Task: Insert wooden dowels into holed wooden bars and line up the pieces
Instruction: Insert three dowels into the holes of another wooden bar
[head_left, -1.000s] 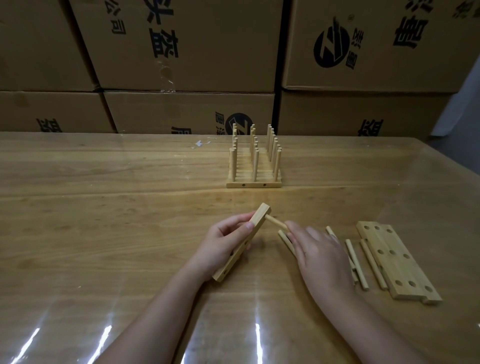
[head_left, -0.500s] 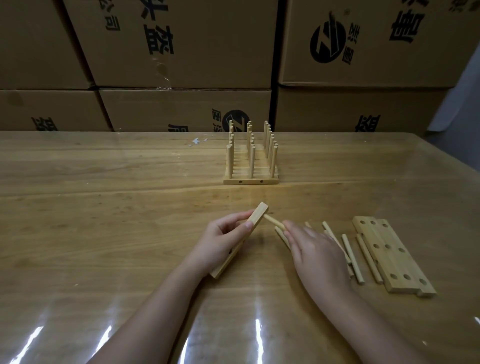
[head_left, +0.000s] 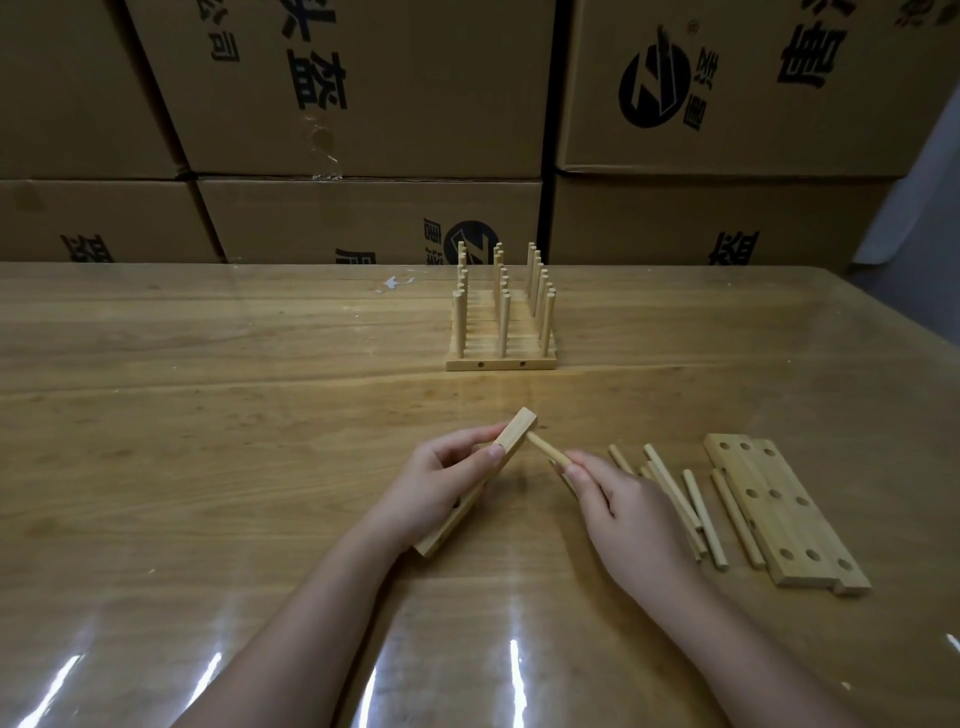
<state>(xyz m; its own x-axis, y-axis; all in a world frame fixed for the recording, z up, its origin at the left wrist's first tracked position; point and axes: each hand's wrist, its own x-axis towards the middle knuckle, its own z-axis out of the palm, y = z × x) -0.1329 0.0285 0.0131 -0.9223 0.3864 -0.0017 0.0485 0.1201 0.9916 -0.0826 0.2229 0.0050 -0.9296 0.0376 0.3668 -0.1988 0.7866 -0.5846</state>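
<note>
Head view: left hand (head_left: 441, 483) grips a tilted bar (head_left: 511, 439); right hand (head_left: 628, 514) pinches a dowel (head_left: 545, 448) at the bar's upper end, seemingly unseated. Right of the bar, loose dowels (head_left: 696, 514) and bare bars (head_left: 779, 499) wait; beyond it, filled bars (head_left: 501, 358) stand aligned

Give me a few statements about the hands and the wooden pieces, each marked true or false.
1. The left hand grips a wooden bar. True.
2. The right hand holds nothing. False: it pinches a dowel whose tip meets the bar.
3. The loose dowels lie left of the left hand. False: they lie right of the right hand, beside the flat holed bars.
4. A rack of upright dowels stands farther back on the table. True.
</note>
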